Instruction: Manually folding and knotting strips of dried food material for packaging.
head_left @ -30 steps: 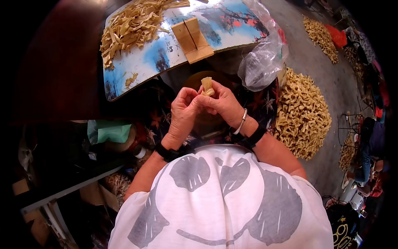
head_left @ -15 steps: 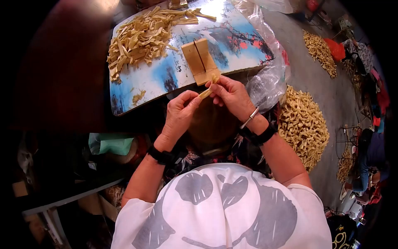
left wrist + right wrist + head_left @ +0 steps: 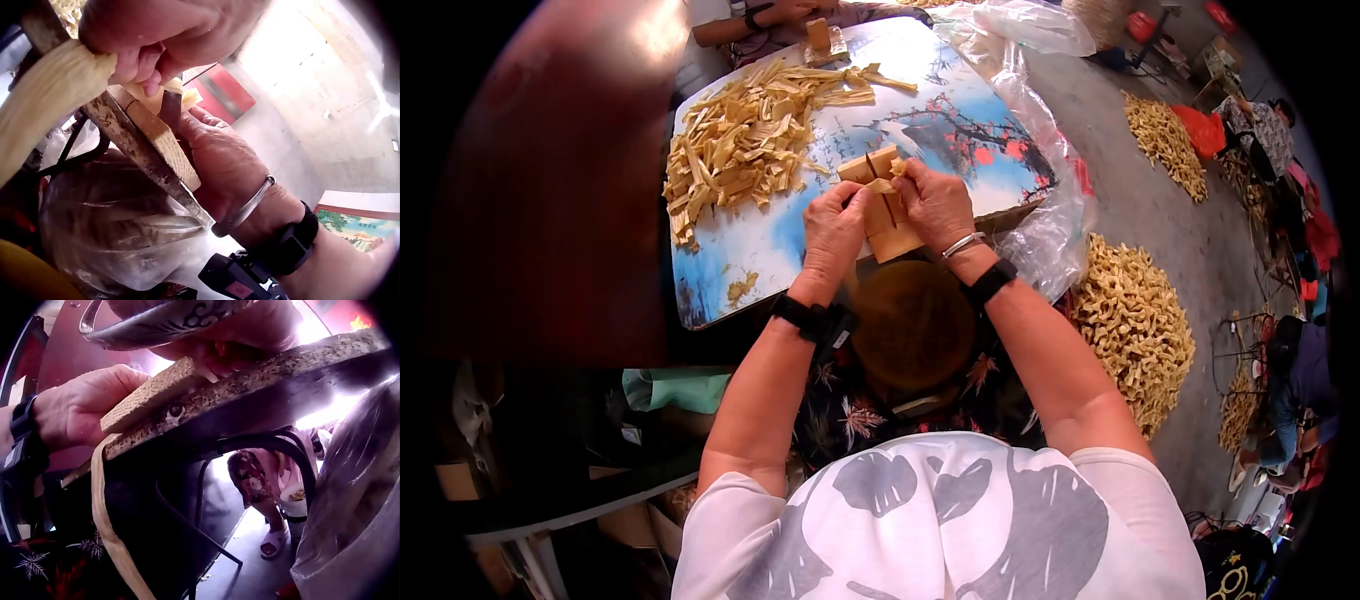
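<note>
Over the painted blue-and-white tabletop (image 3: pixel 775 245), from the head view, my left hand (image 3: pixel 835 232) and right hand (image 3: pixel 937 208) come close together, each pinching a part of one pale yellow, flat, fibrous strip (image 3: pixel 882 186). It lies between one and two o'clock from my left hand and at ten from my right, above a light-brown wooden stand (image 3: pixel 895 242) with a thin dark upright blade (image 3: pixel 890 212). A heap of loose yellow strips (image 3: pixel 740 130) lies at ten o'clock from my fingers; a mound of short twisted yellow pieces (image 3: pixel 1135 330) sits on the floor at four.

From the left wrist, my left hand's fingers grip the strip, whose broad tail hangs out toward eight o'clock. My right hand is at five o'clock, beyond the stand; its fingertips are partly hidden.

From the right wrist, my left hand is at eight o'clock from my right, its fingertips behind the stand. The strip's tail dangles at six o'clock below it, past the table edge.
</note>
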`<state>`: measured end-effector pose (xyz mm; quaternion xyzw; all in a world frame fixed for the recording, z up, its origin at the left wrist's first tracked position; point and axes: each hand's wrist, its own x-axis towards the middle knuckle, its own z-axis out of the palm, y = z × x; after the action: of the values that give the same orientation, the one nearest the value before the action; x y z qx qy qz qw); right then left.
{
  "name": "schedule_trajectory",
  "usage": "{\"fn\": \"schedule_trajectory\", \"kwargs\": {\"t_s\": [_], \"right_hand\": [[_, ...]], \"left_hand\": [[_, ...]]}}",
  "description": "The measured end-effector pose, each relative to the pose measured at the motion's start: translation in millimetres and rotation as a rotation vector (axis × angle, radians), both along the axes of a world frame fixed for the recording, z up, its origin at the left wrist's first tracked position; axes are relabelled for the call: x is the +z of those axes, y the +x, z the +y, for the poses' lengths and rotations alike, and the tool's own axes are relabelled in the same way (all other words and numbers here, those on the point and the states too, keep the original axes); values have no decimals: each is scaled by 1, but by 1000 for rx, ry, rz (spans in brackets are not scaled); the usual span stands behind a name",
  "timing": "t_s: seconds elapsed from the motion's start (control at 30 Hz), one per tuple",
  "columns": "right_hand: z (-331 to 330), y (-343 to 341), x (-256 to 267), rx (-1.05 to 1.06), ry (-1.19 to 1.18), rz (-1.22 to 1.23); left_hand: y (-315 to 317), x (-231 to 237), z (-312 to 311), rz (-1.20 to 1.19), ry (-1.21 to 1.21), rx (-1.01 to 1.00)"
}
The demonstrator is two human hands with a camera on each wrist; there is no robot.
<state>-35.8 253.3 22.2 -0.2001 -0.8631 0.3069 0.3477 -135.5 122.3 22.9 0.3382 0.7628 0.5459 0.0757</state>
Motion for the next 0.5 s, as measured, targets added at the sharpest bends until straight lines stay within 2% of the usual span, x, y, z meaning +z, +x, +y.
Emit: {"fn": "schedule_trajectory", "kwargs": {"t_s": [0.13,0.23,0.33,0.37,0.47,0.5], "right_hand": [[-1,12,-5,-25,82,-51],[-3,39,3,23,26,-67],[-22,74,10,133,-52,-80],[-28,85,9,164,-82,-93],[-63,104,28,177,-217,-123],[-73,100,22,178,-182,-10]], "left_hand": [[-2,-2,-5,-192,9,100],[-7,2,-30,-490,52,-55],[32,29,-47,-783,323,-155],[38,26,-54,-761,340,-215],[80,12,-59,-440,247,-129],[86,9,-60,-153,172,-106]]}}
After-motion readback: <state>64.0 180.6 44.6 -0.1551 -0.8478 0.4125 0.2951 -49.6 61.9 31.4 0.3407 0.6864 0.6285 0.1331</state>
